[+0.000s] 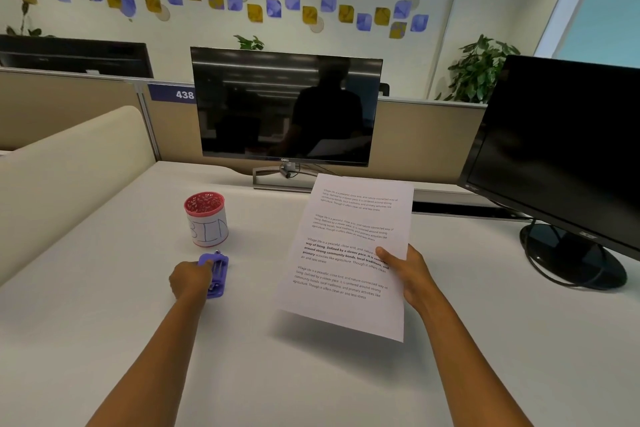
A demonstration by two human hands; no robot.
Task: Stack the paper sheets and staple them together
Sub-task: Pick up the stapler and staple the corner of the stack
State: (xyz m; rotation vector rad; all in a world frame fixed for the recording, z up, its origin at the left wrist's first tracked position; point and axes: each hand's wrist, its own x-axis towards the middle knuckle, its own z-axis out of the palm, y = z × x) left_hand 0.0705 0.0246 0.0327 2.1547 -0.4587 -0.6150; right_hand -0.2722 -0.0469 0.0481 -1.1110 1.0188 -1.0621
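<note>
Right hand [412,276] pinches light, floppy paper sheets [349,253] by their edge, lifted right of the stapler [216,274] (small, rigid), which left hand [189,281] closes on, body-grip best.

printed paper sheets [349,253]: held tilted above desk | purple stapler [217,274]: flat on desk

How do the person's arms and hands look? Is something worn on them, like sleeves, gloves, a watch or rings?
Both forearms are bare up to the picture's lower edge: no sleeves show. The left hand and right hand wear no gloves. No watch, bracelet or ring is visible.
</note>
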